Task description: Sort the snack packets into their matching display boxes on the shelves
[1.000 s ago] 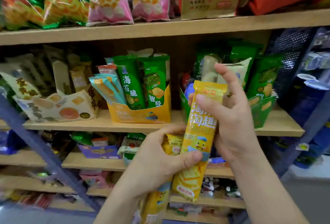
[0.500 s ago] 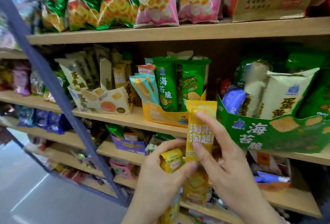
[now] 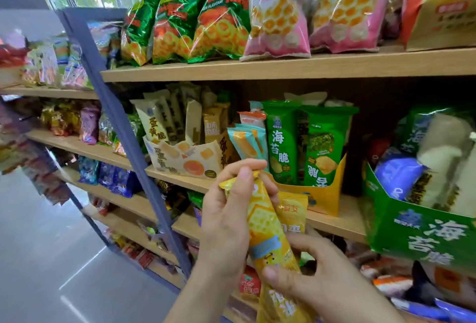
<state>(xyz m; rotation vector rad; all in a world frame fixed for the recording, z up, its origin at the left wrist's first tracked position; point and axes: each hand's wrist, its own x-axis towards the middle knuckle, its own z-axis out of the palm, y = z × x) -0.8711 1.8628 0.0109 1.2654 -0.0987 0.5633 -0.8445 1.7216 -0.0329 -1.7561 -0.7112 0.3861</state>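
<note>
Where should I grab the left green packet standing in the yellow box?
Probably pinch the left green packet by its sealed top edge, from above: it stands upright, the yellow box wall hides its foot, and neighbours crowd both sides.

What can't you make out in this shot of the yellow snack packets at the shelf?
Head view only:
long yellow cracker packet: lower end cut off by the bottom edge, partly under the right hand.
second yellow packet: mostly hidden by the first.
yellow cardboard display box: front print partly hidden by both packets.
far-left shelf packets: blurred.
</note>
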